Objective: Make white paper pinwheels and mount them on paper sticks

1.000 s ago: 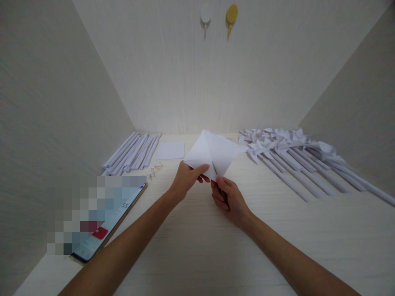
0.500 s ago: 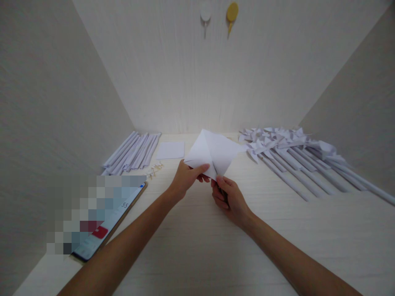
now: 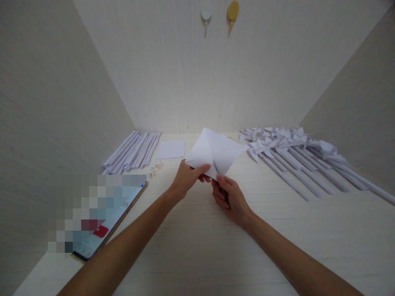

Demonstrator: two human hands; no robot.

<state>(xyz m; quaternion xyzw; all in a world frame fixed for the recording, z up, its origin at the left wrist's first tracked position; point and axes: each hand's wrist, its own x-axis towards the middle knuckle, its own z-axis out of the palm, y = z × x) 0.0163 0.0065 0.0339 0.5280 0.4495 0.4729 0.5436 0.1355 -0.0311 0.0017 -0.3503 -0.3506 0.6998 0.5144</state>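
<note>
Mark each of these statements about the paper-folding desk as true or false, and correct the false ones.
1. Both hands hold the folded white sheet. True: the left hand grips its left edge and the right hand its lower corner.
2. The finished pinwheels lie to the left of the hands. False: they lie to the right, on the desk.
3. A bundle of rolled paper sticks lies at the back left. True.
4. The phone is in the right hand. False: it lies on the desk by the left forearm.
5. Two hooks hang on the back wall. True: one white, one yellow.
</note>
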